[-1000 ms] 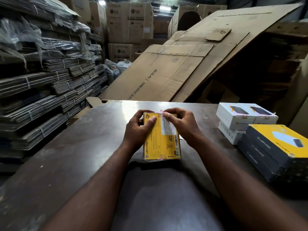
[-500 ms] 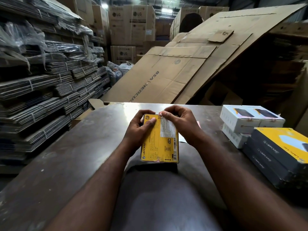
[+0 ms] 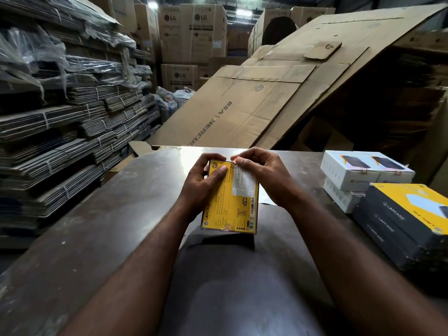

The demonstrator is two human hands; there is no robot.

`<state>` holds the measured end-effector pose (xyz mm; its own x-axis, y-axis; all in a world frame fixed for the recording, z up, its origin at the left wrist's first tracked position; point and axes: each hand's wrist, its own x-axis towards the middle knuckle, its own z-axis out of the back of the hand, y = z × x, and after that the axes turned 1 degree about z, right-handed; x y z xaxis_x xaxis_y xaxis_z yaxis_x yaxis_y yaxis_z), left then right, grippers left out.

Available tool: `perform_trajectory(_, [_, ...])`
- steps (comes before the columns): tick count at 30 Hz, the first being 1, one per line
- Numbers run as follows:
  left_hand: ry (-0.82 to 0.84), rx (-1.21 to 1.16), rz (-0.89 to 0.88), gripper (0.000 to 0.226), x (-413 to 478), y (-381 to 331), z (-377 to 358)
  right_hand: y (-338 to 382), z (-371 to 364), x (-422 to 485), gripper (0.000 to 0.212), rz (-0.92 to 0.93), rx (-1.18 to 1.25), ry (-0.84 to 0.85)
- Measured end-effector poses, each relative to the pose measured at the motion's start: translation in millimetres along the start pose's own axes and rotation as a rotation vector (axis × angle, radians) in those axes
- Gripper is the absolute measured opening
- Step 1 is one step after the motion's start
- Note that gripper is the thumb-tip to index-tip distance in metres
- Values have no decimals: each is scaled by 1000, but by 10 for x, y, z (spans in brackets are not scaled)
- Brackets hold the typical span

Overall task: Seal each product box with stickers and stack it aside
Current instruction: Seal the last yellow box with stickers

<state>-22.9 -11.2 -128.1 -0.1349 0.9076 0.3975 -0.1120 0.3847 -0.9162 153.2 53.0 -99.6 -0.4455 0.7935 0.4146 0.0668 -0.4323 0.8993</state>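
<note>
Nearby, white boxes (image 3: 351,174) touching dark boxes (image 3: 392,229).

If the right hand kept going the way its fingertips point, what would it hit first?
Probably the left hand: the right hand, pinching a small sticker at the far edge of the yellow box, points left toward the left fingers curled over that same edge.

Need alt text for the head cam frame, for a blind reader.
Two hands hold a flat yellow printed product box over a dark worn table: the left hand grips its left side, the right hand pinches a small pink sticker at its top edge. Stacked white boxes and dark-and-yellow boxes sit at the right; flattened brown cardboard sheets lean behind.
</note>
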Motion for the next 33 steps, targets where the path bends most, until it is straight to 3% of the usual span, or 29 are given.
perform_trajectory(20, [0, 21, -29, 11, 5, -16, 20, 44, 30, -15, 20, -49, 123, 75])
perform_trajectory(33, [-8, 30, -35, 10, 25, 0, 33, 94, -11, -46, 5, -78, 198, 119])
